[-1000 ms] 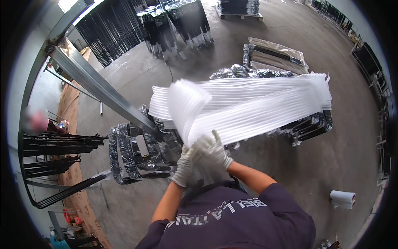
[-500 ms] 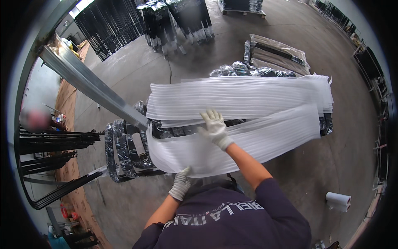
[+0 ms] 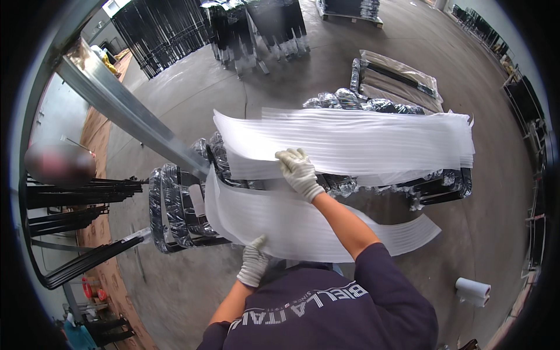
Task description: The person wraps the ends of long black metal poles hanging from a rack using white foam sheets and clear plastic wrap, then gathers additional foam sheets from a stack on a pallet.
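Observation:
A sheet of ribbed white packing foam sags toward my body, its right end hanging free. My left hand, in a pale work glove, is closed on its near edge with the thumb on top. My gloved right hand has its fingers bent over the near edge of the far stack of foam sheets, closed on the top sheet. That sheet's left end curls upward. Between the foam pieces, black frames wrapped in clear film show; the foam hides the rest of them.
A grey metal post slants down at the left, close to the foam. Black wrapped frames stand left of it. Beyond the stack lies a wrapped bundle. A white roll rests on the floor at right. Black bars jut in from the left.
My right hand has gone from flat and spread to bent fingers at the far stack's edge. The near sheet has slid toward me and its right end has dropped; the far sheet's left end has lifted.

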Motion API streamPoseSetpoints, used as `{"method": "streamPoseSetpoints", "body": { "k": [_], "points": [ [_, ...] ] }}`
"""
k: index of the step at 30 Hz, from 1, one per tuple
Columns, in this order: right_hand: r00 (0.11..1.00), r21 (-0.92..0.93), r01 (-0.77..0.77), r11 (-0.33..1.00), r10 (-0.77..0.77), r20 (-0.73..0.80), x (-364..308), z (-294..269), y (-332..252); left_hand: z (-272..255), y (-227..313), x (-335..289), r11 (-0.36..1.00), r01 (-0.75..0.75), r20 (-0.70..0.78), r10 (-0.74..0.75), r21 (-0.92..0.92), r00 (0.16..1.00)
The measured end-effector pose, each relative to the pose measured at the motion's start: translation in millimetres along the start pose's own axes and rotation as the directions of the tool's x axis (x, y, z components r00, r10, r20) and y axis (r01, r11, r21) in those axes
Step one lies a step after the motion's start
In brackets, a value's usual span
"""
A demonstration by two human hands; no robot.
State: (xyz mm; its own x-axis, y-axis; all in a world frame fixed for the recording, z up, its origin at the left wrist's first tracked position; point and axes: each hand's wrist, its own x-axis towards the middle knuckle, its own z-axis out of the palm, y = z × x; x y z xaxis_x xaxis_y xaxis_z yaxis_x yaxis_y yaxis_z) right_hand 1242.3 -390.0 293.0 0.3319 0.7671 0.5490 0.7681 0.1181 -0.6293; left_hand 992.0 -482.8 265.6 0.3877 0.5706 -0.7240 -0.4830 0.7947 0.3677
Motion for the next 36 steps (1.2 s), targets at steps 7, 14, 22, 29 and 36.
{"method": "streamPoseSetpoints", "body": {
  "k": [7,14,22,29,36],
  "points": [
    [0.985,-0.096,0.136,0.986,-0.144,-0.09,-26,-66,-45,32,7,-8,0.988,-0.085,0.069,0.095,-0.129,0.993],
    [0.999,0.143,0.003,0.99,-0.008,0.034,-77,-82,-87,47,18,-9,0.99,-0.126,0.086,0.13,-0.06,0.988],
    [0.563,0.932,0.193,0.308,0.743,-0.362,-98,-150,6,1,9,9,0.996,-0.088,-0.001,0.088,0.004,0.996],
    [0.232,0.733,-0.036,0.679,0.719,-0.655,-50,-244,-46,-5,4,-15,0.887,0.072,0.343,-0.25,0.455,0.906],
    [0.104,0.725,0.174,0.666,0.72,-0.686,-81,-297,-40,48,14,-26,0.644,-0.25,0.439,-0.148,0.723,0.886]
  ]
}}
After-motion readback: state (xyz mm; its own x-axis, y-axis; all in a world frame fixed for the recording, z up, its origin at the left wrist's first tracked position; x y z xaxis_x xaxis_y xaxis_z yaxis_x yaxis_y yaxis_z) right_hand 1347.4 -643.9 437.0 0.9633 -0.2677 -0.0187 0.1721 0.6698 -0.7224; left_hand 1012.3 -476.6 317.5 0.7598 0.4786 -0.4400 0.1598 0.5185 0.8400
